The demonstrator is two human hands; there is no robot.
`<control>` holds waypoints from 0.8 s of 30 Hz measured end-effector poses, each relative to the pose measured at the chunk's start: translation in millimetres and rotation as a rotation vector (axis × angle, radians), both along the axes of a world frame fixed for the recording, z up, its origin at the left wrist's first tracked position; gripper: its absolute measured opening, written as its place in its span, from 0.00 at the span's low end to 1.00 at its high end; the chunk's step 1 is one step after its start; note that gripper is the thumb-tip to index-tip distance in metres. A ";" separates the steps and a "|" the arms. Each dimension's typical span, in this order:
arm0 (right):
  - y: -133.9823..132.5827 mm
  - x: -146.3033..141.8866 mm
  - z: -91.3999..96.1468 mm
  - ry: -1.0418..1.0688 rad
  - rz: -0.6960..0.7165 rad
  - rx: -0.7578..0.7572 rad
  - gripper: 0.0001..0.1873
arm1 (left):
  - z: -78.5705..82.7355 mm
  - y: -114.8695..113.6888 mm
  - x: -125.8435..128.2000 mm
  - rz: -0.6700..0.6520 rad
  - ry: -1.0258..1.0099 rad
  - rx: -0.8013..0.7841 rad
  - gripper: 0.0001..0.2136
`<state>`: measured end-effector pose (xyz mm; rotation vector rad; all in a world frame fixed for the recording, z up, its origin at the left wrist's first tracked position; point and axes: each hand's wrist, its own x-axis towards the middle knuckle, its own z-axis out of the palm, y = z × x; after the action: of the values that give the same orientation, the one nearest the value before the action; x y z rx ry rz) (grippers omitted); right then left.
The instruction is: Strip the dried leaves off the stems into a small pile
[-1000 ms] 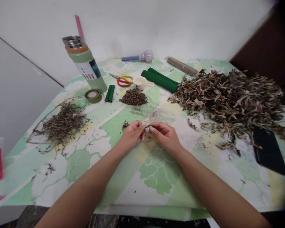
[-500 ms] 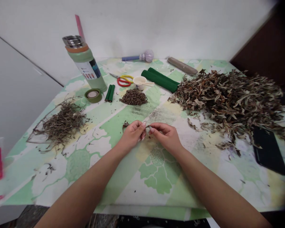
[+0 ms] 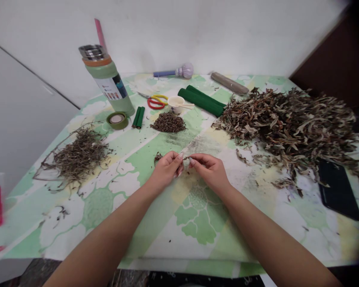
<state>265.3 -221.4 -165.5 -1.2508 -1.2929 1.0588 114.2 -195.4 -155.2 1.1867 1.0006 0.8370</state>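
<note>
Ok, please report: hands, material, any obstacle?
Left hand and right hand pinching small dried bit. Dark heap beyond them. Leaf pile off to the right, apparently not in the way.

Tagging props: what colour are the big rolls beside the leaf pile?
Dark green. The rolls show best in the head view.

Free front cloth (image 3: 161, 233), leaves (image 3: 287, 119) blocking right

Brown dried leaf bit (image 3: 186, 158) pinched between fingers (image 3: 201, 157).
</note>
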 end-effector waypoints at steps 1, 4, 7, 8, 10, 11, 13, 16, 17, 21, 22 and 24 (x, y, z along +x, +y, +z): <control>0.0 0.0 0.1 0.001 0.008 -0.003 0.11 | 0.1 0.0 0.0 0.002 0.000 0.004 0.17; -1.0 -0.5 1.6 -0.010 0.026 -0.007 0.11 | 0.1 -0.3 -0.3 0.006 0.003 0.028 0.17; -2.1 -1.0 3.7 -0.028 0.026 -0.002 0.12 | -0.5 -0.5 -0.5 0.001 0.008 0.054 0.18; -2.3 -1.2 4.2 -0.032 0.026 -0.002 0.12 | -0.9 -0.5 -0.5 -0.002 0.007 0.060 0.18; -2.3 -1.5 4.8 -0.038 0.025 -0.002 0.11 | -1.8 -0.5 -0.2 -0.007 0.003 0.062 0.18; -2.2 -1.6 4.9 -0.041 0.024 0.001 0.11 | -2.2 -0.5 -0.1 -0.009 0.001 0.059 0.18; -1.8 -1.8 4.7 -0.048 0.014 0.006 0.10 | -2.9 -0.5 0.3 -0.011 -0.002 0.052 0.18; -1.5 -2.0 4.4 -0.053 0.000 0.012 0.10 | -3.6 -0.4 0.4 -0.011 -0.003 0.048 0.18; -1.5 -2.1 4.4 -0.052 -0.001 0.013 0.10 | -3.8 -0.3 0.2 -0.011 -0.001 0.049 0.18; -1.7 -2.7 4.8 -0.042 -0.006 0.008 0.10 | -4.3 0.3 -0.5 -0.016 0.006 0.042 0.18; -1.8 -2.8 5.0 -0.043 -0.008 0.005 0.10 | -4.4 0.4 -0.6 -0.019 0.005 0.040 0.19; -2.0 -3.0 5.5 -0.052 -0.015 0.000 0.09 | -4.7 0.5 -0.8 -0.021 -0.001 0.037 0.19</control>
<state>262.3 -223.4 -160.0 -1.2938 -1.3208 1.0217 113.5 -194.9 -159.9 1.2257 0.9737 0.8425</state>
